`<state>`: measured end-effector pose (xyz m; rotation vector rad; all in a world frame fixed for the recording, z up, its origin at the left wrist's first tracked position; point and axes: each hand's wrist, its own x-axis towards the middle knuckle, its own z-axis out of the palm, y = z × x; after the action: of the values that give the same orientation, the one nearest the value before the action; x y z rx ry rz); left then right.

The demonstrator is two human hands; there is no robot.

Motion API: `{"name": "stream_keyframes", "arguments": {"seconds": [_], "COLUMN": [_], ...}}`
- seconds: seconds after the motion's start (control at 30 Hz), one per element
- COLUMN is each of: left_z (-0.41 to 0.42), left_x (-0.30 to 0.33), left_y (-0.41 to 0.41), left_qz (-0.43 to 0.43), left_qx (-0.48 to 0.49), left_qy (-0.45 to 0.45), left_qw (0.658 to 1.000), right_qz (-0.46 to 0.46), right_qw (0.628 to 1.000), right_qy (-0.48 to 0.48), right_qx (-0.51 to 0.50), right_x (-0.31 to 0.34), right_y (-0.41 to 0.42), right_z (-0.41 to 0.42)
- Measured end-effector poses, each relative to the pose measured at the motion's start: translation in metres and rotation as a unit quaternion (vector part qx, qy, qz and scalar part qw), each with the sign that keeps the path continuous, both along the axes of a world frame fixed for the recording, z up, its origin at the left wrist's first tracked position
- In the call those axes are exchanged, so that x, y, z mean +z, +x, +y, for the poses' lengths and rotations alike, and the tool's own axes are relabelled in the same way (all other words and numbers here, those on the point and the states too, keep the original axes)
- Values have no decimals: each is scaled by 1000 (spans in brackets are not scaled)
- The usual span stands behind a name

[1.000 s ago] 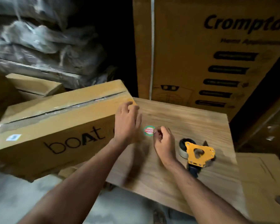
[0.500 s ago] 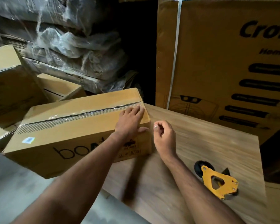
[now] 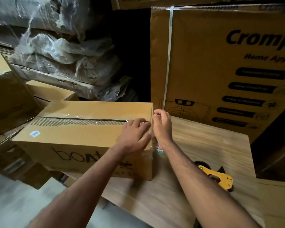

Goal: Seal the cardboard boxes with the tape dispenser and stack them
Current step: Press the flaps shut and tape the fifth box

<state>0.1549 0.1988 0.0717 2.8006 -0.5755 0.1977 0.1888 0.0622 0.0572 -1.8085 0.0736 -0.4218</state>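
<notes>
A brown "boAt" cardboard box (image 3: 82, 139) lies with its right end on the wooden table (image 3: 204, 145). Clear tape runs along its top seam. My left hand (image 3: 135, 134) rests flat on the right end of the box top, fingers straight over the tape. My right hand (image 3: 161, 124) is at the box's upper right corner, thumb and fingers pinching what looks like the end of a clear tape strip that hangs down the box's end. The yellow tape dispenser (image 3: 220, 178) lies on the table to the right, partly behind my right forearm, with no hand on it.
A tall "Crompton" carton (image 3: 220, 63) stands behind the table. Plastic-wrapped bundles (image 3: 64, 55) are piled at the back left. More cardboard boxes (image 3: 7, 96) sit left of the boAt box. A round red-green sticker (image 3: 160, 148) is on the table by the box's end.
The box has slid right onto the table. My left hand moved from its side up onto the top's right end. My right hand rose to the top right corner, still pinching.
</notes>
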Motion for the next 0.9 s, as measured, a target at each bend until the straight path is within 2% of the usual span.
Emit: {"name": "stream_keyframes", "arguments": {"seconds": [0.1,0.2,0.27,0.37,0.43,0.53,0.57,0.63,0.73,0.8,0.9], "left_z": [-3,0,0,2,3,3,3,4,4,3,3], "left_x": [-5,-3,-4,-7,-6,-5,-4,-5,-6,-6,-3], "left_y": [-5,-2,-1,-1,-2,-2,-2,-3,-1,-2,-6], "left_qz": [-12,-12,-20,-41,-47,-48,-46,-48,-47,-51,-66], "left_qx": [22,37,29,18,20,15,11,8,8,8,7], "left_qy": [-25,-57,-53,-61,-68,-76,-80,-83,-78,-76,-68], "left_qw": [999,998,998,997,996,996,996,995,996,996,995], "right_qz": [51,59,84,167,179,199,220,235,145,94,151], "right_qw": [996,989,983,970,957,946,941,950,964,967,937], "right_qy": [23,32,37,77,152,171,177,155,179,187,236], "right_qx": [69,135,160,158,171,193,184,138,132,146,208], "right_x": [2,12,20,6,-35,-129,-139,-106,-14,-25,-100], "right_y": [18,39,54,78,103,142,137,100,19,-7,-3], "right_z": [0,8,14,24,23,12,3,-4,10,18,12]}}
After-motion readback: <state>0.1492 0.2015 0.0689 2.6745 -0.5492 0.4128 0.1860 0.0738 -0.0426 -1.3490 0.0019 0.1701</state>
